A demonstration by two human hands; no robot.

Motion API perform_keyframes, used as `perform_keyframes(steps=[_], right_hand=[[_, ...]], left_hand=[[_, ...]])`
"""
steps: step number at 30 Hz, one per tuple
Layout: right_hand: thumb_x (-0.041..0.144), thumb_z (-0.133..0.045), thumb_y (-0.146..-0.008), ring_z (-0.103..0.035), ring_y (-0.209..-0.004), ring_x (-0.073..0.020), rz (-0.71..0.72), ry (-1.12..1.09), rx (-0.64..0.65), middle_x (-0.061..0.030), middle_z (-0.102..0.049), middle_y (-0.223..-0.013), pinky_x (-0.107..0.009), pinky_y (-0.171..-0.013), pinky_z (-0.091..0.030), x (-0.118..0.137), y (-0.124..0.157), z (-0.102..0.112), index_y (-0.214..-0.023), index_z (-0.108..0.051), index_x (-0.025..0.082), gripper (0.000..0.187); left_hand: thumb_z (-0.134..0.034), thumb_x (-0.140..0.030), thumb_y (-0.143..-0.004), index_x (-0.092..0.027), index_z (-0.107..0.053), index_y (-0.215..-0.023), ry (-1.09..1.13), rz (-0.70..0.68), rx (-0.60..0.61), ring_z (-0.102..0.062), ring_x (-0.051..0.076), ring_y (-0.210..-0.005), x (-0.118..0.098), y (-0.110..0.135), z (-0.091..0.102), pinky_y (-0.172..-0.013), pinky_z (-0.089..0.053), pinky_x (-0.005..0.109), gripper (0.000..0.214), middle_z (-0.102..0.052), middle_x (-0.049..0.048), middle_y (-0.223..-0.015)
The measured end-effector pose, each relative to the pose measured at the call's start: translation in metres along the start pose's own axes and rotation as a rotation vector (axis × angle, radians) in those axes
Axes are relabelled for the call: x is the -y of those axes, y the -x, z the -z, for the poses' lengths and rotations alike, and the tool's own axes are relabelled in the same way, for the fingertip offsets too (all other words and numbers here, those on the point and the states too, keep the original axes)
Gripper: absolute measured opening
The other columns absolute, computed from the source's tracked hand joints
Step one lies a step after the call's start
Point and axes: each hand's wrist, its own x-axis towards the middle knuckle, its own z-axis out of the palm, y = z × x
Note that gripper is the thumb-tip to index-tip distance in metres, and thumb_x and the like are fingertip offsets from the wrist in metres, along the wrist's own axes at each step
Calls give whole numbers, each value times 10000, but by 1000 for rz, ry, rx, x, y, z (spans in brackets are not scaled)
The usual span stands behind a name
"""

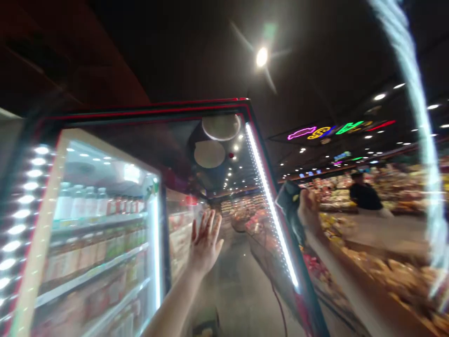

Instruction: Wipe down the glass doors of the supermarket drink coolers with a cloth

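My left hand (205, 241) is raised with its fingers stretched out and spread, flat against or just before the glass of an open fridge door (224, 196). My right hand (308, 210) is closed round a dark object (289, 201) at the door's outer edge, by the strip of white lights (270, 201). Whether that object is the door handle or a separate item I cannot tell. The whole picture is smeared by motion.
Inside the lit fridge (98, 234) at left, shelves carry rows of drink bottles. At right stand long displays of packaged goods (393, 271). A person in a dark top (365, 196) stands farther back. Neon signs (336, 130) glow under the dark ceiling.
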Motion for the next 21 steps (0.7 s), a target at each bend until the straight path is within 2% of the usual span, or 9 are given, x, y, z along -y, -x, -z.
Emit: perform_keyframes(steps=[3, 5, 7, 9, 10, 13, 15, 18, 21], right_hand=[[526, -429, -900, -633, -882, -219, 82, 52, 42, -75, -669, -922, -360, -825, -515, 12, 18, -38, -979, -572, 213, 353], [457, -469, -898, -660, -859, -208, 148, 74, 93, -52, -697, -918, -345, -811, -539, 18, 15, -65, -1002, -594, 222, 286], [393, -546, -891, -665, -969, -216, 370, 86, 189, -63, -716, -1013, -359, -916, -528, 32, -1, -96, -1015, -640, 222, 231], [328, -564, -920, -631, -1114, -212, 578, 175, 221, -58, -710, -1135, -362, -1039, -477, 52, -23, -130, -1073, -683, 235, 215], [302, -562, -939, -603, -1180, -205, 635, 245, 226, -52, -691, -1209, -357, -1081, -451, 61, -34, -148, -1131, -689, 243, 238], [266, -543, -979, -476, -1369, -220, 642, 487, 223, -39, -537, -1496, -395, -1165, -379, 70, -51, -194, -1341, -618, 260, 370], [286, -519, -1002, -406, -1441, -237, 642, 611, 310, -34, -445, -1587, -435, -1201, -335, 55, -49, -209, -1451, -525, 257, 450], [306, -485, -1021, -344, -1493, -235, 715, 675, 426, -24, -427, -1605, -473, -1251, -244, 22, -42, -207, -1494, -474, 266, 475], [261, -450, -1030, -353, -1489, -219, 649, 659, 335, -37, -435, -1600, -439, -1247, -259, 11, -55, -201, -1471, -504, 254, 444]], left_hand=[[-494, -297, -957, -234, -442, -1528, 66, -3, -61, -252, 315, -1542, 19, -15, -25, -1263, -146, 588, 577, -355, 114, -1634], [-446, -326, -976, -244, -411, -1549, 120, -7, -110, -256, 306, -1542, 26, -17, -43, -1262, -132, 590, 580, -344, 104, -1639], [-421, -342, -985, -265, -343, -1582, 164, 3, -169, -257, 302, -1542, 29, -15, -56, -1260, -123, 595, 606, -323, 93, -1648], [-414, -350, -989, -295, -253, -1610, 197, 5, -223, -257, 297, -1542, 28, -12, -62, -1261, -123, 593, 644, -302, 78, -1658], [-413, -351, -990, -314, -211, -1617, 208, -2, -243, -257, 293, -1542, 28, -10, -63, -1261, -127, 590, 660, -294, 66, -1662], [-408, -354, -995, -365, -133, -1621, 214, -22, -298, -260, 285, -1541, 29, -10, -59, -1261, -137, 596, 684, -265, 31, -1675], [-394, -360, -1000, -375, -114, -1622, 209, -40, -324, -241, 286, -1547, 34, -15, -58, -1259, -130, 613, 682, -236, 18, -1684], [-391, -364, -996, -356, -105, -1625, 211, -100, -331, -176, 301, -1560, 50, -24, -63, -1258, -113, 631, 691, -214, 6, -1691], [-417, -373, -984, -368, -118, -1622, 225, -125, -355, -175, 314, -1555, 61, -29, -57, -1263, -88, 621, 704, -178, -20, -1693]])
